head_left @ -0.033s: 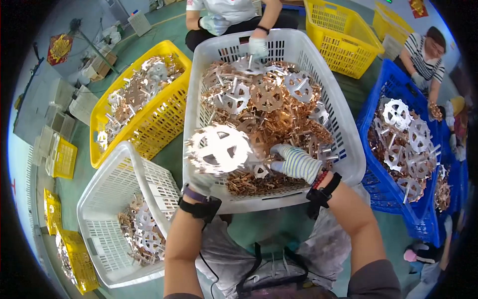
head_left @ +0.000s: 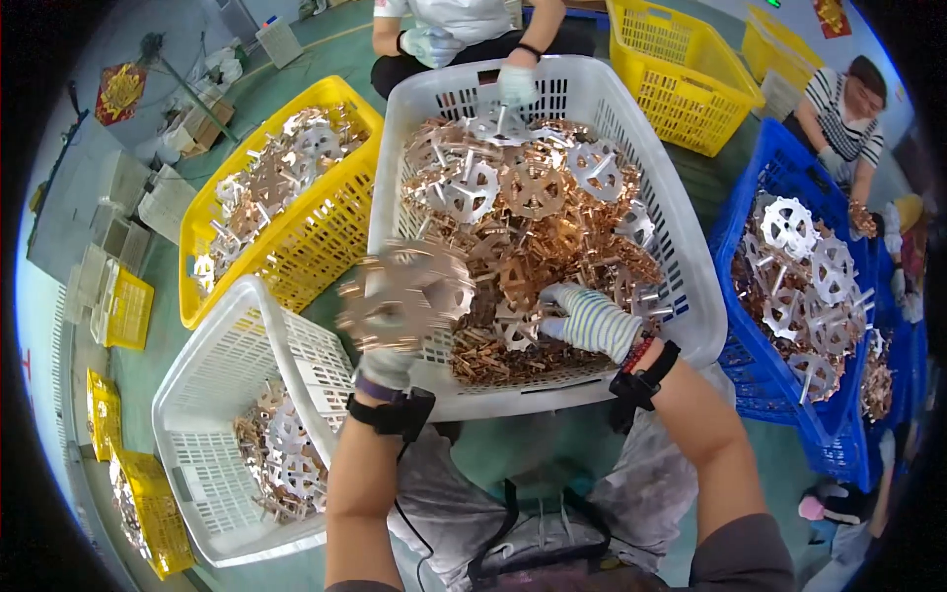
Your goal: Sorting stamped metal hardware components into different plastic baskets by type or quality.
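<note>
In my left hand (head_left: 387,367), gloved and mostly behind its load, is a blurred, copper-toned toothed metal disc (head_left: 419,281) with cut-outs. It is over the near left rim of a large white basket (head_left: 695,296). My right hand (head_left: 597,324), in a striped glove, reaches into the basket. Its thumb and fingers are drawn together beside a smaller silver-coloured disc (head_left: 517,333); what they pinch is hidden. Around it lie copper-coloured metal scraps (head_left: 503,365) and more discs, some with posts, such as a silver disc (head_left: 470,190) and a copper disc (head_left: 533,189).
Across the basket, a co-worker's gloved hand (head_left: 516,86) reaches in. A yellow basket (head_left: 296,261) of discs and a white basket (head_left: 212,464) stand at left. Blue baskets (head_left: 755,380) with discs stand at right, near another person (head_left: 838,113). A yellow basket (head_left: 681,84) is at the back.
My left hand has shifted slightly left with the disc, which has turned from glaring white to copper-toned. My right hand has stayed nearly in place.
</note>
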